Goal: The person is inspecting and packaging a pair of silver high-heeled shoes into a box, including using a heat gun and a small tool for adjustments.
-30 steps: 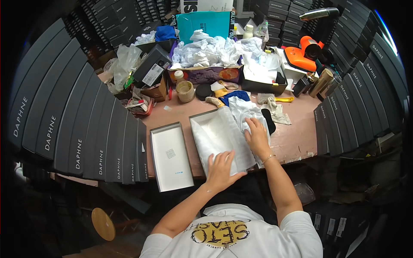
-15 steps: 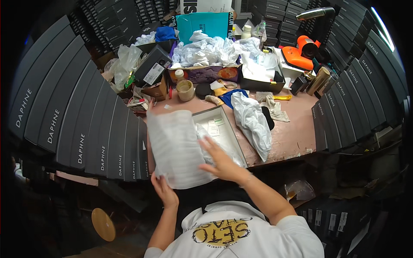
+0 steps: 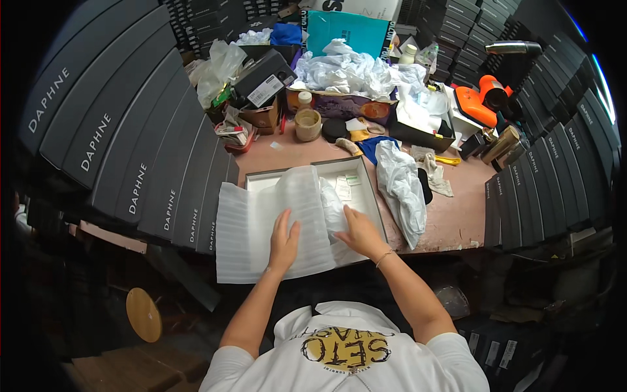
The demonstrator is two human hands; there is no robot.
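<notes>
A shallow, dark-edged shoe box (image 3: 372,193) with a white inside lies on the table's near part. A translucent white foam sheet (image 3: 297,189) covers its left side and hangs past its left and near edges. My left hand (image 3: 283,243) rests on the sheet with its fingers stretched out. Beside the sheet, a white wrapped bundle (image 3: 332,204) sits in the box; what is inside it is hidden. My right hand (image 3: 363,234) is at this bundle's right side, fingers extended and thumb apart. Small paper cards (image 3: 343,187) lie in the box's far part.
A crumpled white paper bundle (image 3: 400,193) lies right of the box. Behind stand a jar (image 3: 307,124), a carton of crumpled paper (image 3: 346,68), a cloth (image 3: 441,173) and an orange tool (image 3: 475,108). Stacked dark boxes (image 3: 124,150) flank the left, more boxes (image 3: 548,176) the right.
The foam sheet has come down from above the box and now lies over its left side. My left hand has moved from the sheet's near edge onto its top. My view has shifted slightly.
</notes>
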